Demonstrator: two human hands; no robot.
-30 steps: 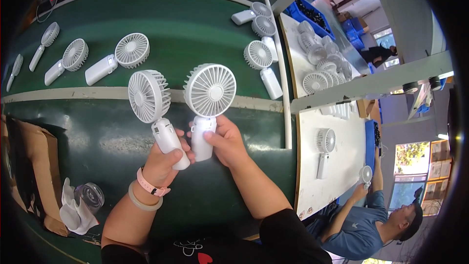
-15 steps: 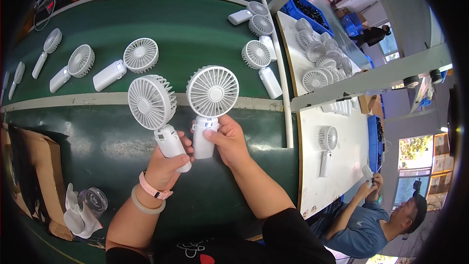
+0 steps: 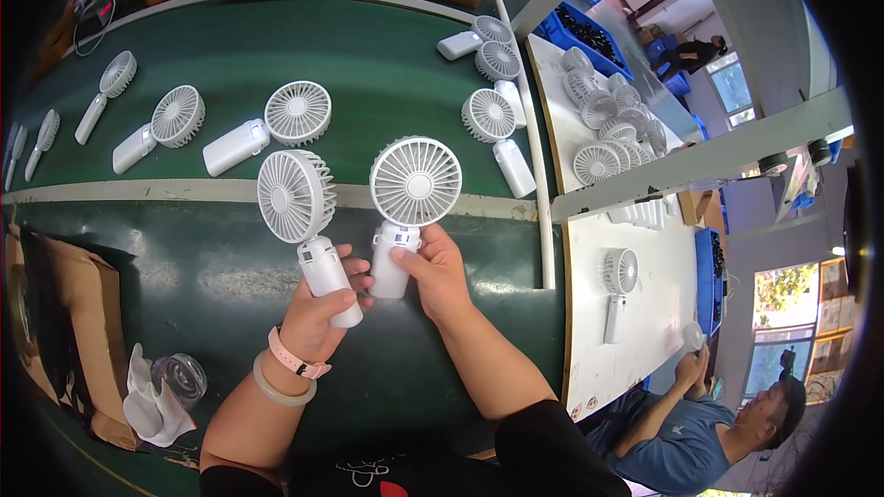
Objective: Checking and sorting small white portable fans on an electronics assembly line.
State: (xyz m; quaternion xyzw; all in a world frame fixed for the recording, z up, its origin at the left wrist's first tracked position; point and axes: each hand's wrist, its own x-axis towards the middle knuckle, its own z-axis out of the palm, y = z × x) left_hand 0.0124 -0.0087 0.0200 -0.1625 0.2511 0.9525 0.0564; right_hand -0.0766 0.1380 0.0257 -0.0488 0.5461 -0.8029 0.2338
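fans: left hand (image 3: pixel 318 313) grips one fan (image 3: pixel 304 221), right hand (image 3: pixel 433 267) grips another (image 3: pixel 410 202)
step: likely checking both
next: steady grip

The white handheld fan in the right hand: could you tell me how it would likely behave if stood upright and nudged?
The white handheld fan looks top-heavy, with a wide round head over a narrow handle, so it would probably tip. It seems rigid plastic and light: each of the hands, like the right hand, holds one easily.

One head-worn fisheye looks steeply down, close over the green belt (image 3: pixel 184 285).
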